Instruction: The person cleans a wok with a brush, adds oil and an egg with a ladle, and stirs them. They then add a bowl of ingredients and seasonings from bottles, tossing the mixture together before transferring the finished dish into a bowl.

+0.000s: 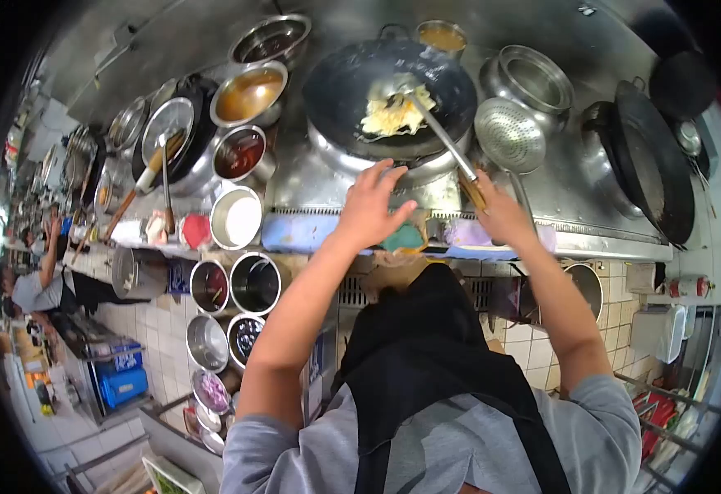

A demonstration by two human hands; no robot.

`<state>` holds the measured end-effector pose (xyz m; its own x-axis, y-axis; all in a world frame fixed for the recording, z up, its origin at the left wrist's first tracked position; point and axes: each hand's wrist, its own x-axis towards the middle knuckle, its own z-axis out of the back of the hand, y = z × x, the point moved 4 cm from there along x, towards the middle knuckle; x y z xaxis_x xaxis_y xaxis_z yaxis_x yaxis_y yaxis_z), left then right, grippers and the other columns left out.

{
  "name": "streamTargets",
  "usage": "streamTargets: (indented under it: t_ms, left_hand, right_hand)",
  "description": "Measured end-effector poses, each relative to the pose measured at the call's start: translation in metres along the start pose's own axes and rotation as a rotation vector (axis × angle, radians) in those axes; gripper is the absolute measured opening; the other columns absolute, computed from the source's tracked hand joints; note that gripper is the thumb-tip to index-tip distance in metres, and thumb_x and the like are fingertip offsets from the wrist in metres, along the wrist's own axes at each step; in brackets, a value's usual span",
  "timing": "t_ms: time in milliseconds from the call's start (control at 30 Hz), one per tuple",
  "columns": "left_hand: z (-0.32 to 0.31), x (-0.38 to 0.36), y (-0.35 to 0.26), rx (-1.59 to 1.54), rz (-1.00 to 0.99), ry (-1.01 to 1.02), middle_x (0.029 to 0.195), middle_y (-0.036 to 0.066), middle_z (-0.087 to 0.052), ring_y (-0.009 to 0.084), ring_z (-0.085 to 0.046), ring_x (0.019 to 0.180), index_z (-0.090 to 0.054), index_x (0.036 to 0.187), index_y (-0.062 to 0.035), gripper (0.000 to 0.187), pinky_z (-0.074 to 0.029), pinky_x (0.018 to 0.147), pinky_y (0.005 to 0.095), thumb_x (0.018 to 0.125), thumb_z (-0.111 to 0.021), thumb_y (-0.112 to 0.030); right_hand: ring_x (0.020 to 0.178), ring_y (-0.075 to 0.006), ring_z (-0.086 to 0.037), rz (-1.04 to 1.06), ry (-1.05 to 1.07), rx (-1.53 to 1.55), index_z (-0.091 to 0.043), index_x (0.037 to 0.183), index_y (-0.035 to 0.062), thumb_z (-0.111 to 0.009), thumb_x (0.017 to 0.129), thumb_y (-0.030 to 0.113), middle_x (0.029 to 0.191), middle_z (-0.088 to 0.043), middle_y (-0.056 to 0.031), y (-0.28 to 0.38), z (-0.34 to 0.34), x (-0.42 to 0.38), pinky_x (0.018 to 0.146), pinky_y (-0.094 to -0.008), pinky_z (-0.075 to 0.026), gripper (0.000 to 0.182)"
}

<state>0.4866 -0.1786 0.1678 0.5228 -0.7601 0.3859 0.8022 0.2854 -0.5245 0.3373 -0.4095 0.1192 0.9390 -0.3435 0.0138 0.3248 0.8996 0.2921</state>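
A dark wok (336,103) sits on the stove in front of me, with pale yellow egg (393,118) in its middle. My right hand (500,212) is closed round the wooden end of a long metal ladle (444,136), whose head rests among the egg. At the near rim of the wok is my left hand (375,202), fingers spread and nothing in it. Below its fingers lie a green cloth (404,238) and a blue cloth (298,232) along the stove's front edge. A perforated strainer (509,134) lies right of the wok.
Left of the wok stand a bowl of orange liquid (249,95), a pot of red sauce (241,154) and a white-filled container (237,218). More woks (653,165) are at the right. Several metal containers (206,342) stand lower left. Another person (39,292) is far left.
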Motion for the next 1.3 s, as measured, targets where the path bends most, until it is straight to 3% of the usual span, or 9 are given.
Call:
streamTargets:
  t_ms: [100,267,433,567,600,700,900,1033,1300]
  left_hand:
    - [-0.041,0.025,0.002,0.298,0.018,0.045,0.137,0.012,-0.045,0.0322,-0.045,0.125,-0.05,0.132,-0.0104,0.057,-0.038,0.103,0.0417,0.085,-0.065,-0.038]
    - [-0.054,0.048,0.036,0.055,0.072,0.119,0.125,0.008,-0.055,0.0286,-0.048,0.119,-0.055,0.129,-0.0152,0.043,-0.039,0.096,0.0508,0.089,-0.058,-0.031]
    - [-0.047,0.05,0.037,0.107,0.181,0.175,0.106,0.003,-0.063,0.0245,-0.055,0.106,-0.064,0.118,-0.0272,0.029,-0.04,0.093,0.0481,0.091,-0.054,-0.024]
    - [-0.047,0.052,0.044,0.172,0.105,-0.016,0.086,0.009,-0.066,0.0279,-0.062,0.09,-0.067,0.1,-0.0127,0.018,-0.039,0.09,0.05,0.09,-0.057,-0.022]
    - [-0.047,0.056,0.047,0.078,-0.016,-0.011,0.077,0.012,-0.065,0.0317,-0.063,0.08,-0.066,0.087,-0.0079,0.017,-0.042,0.086,0.0484,0.088,-0.058,-0.022]
    - [-0.048,0.057,0.051,0.064,-0.028,-0.019,0.079,0.013,-0.064,0.0342,-0.061,0.08,-0.067,0.084,-0.0077,0.018,-0.047,0.075,0.0437,0.089,-0.058,-0.023]
    - [-0.056,0.062,0.03,0.013,-0.079,-0.151,0.076,0.015,-0.065,0.0359,-0.061,0.075,-0.069,0.082,-0.0071,0.02,-0.048,0.071,0.0464,0.088,-0.061,-0.024]
    - [-0.077,0.066,0.047,-0.065,0.13,0.112,0.081,0.02,-0.067,0.0385,-0.064,0.076,-0.071,0.089,-0.0098,0.021,-0.05,0.069,0.0491,0.089,-0.06,-0.027]
    - [0.009,0.049,-0.068,0.044,-0.229,-0.124,0.066,0.01,-0.065,0.0283,-0.064,0.058,-0.069,0.078,-0.0107,0.021,-0.051,0.051,0.0393,0.086,-0.064,-0.029]
  right_hand:
    - [0.092,-0.0462,-0.06,-0.164,-0.007,0.093,-0.027,0.145,0.008,-0.058,0.085,0.015,0.104,-0.062,-0.0276,0.014,0.008,0.014,0.079,-0.052,-0.047,0.069]
    - [0.082,-0.0476,-0.061,-0.262,0.086,0.071,-0.026,0.144,0.003,-0.052,0.082,0.007,0.087,-0.062,-0.0324,0.036,0.037,-0.039,0.076,-0.0559,-0.047,0.068]
    - [0.091,-0.0458,-0.06,0.054,0.024,0.337,-0.034,0.139,0.0027,-0.053,0.085,0.011,0.1,-0.061,-0.0303,0.058,0.051,-0.045,0.08,-0.0516,-0.048,0.058]
    - [0.095,-0.0441,-0.06,-0.14,0.102,0.283,-0.03,0.143,0.005,-0.055,0.085,0.01,0.101,-0.063,-0.0264,0.062,0.006,0.027,0.084,-0.0491,-0.047,0.064]
    - [0.095,-0.0441,-0.06,-0.132,0.094,0.28,-0.03,0.143,0.005,-0.055,0.085,0.01,0.101,-0.063,-0.0264,0.066,0.004,0.022,0.084,-0.0491,-0.047,0.064]
    - [0.088,-0.0448,-0.061,-0.226,0.136,0.118,-0.027,0.146,0.0073,-0.052,0.086,0.01,0.094,-0.064,-0.0264,0.077,-0.006,-0.021,0.08,-0.0514,-0.047,0.065]
    - [0.088,-0.0439,-0.062,-0.147,0.079,0.252,-0.031,0.144,0.0102,-0.05,0.087,0.01,0.095,-0.064,-0.0263,0.058,0.085,-0.071,0.078,-0.0519,-0.048,0.06]
    - [0.087,-0.0422,-0.062,-0.063,0.159,0.252,-0.043,0.137,0.0107,-0.056,0.084,0.013,0.098,-0.065,-0.0232,0.06,0.174,-0.103,0.077,-0.0462,-0.05,0.055]
    - [0.079,-0.0376,-0.064,0.064,0.315,-0.01,-0.059,0.125,0.0124,-0.057,0.083,0.015,0.088,-0.067,-0.0171,0.08,0.251,-0.078,0.072,-0.0454,-0.051,0.042]
